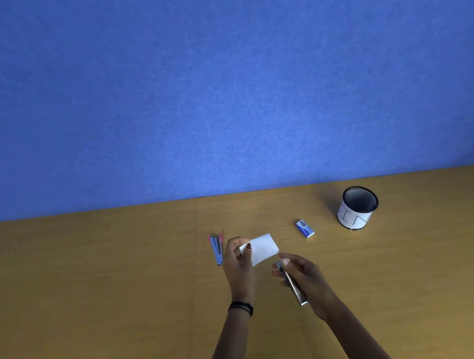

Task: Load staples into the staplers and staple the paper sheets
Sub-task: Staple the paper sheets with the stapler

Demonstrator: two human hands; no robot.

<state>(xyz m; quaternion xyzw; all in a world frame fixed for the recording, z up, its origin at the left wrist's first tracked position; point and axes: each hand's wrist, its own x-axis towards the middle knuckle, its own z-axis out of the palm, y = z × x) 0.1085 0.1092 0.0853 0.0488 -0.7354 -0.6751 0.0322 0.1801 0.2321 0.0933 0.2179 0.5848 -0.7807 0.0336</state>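
Head view: wooden table (92, 295) against a blue partition (213, 74). Left hand (237, 260) pinches the paper sheets (262, 249) by their left edge, above the table. Right hand (302, 274) is wrapped around a metallic stapler (291, 284), just beside the paper. A second, opened stapler (217, 249) lies left. Staple box (304, 228) lies right, unobstructed. Mesh cup (357, 206): contents indiscernible.

Item count: two staplers, one lying opened at frame centre-left (217, 249) and one metallic at lower centre (292, 284); one stack of white paper sheets (261, 249); one small blue staple box (304, 228); one mesh pen cup (357, 206); two hands, left (238, 261) and right (301, 273).
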